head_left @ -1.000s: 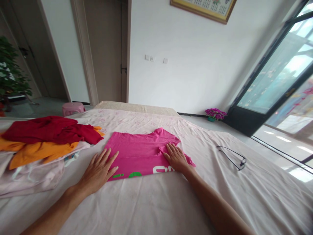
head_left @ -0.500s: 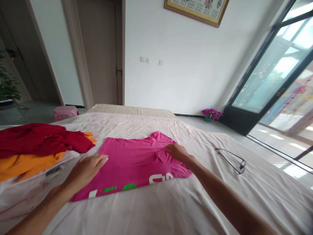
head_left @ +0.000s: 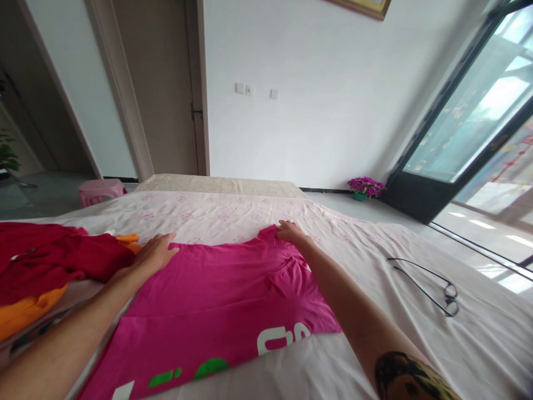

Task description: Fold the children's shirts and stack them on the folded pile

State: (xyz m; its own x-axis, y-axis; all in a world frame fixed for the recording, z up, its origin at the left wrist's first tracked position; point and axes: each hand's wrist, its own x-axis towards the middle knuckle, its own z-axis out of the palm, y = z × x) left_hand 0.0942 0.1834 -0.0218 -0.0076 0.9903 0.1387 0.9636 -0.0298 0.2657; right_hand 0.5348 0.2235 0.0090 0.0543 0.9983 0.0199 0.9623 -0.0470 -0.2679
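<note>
A pink T-shirt (head_left: 216,294) lies folded on the bed, its white and green print along the near edge. At its far left corner, my left hand (head_left: 156,254) has thumb and fingers closed on the cloth edge. My right hand (head_left: 292,232) pinches the far edge near the raised corner on the right. Part of the shirt's right side is bunched in creases, and my right forearm covers some of it.
Red clothes (head_left: 62,258) and orange cloth (head_left: 33,311) are heaped on the left. Black-framed glasses (head_left: 451,297) lie on the pale bedsheet (head_left: 358,250) to the right. Beyond the bed stand a pink stool (head_left: 100,191) and purple flowers (head_left: 365,187).
Both hands have moved away from me to the shirt's far edge, the left to its corner and the right to the raised corner. The view has tipped downward and closer.
</note>
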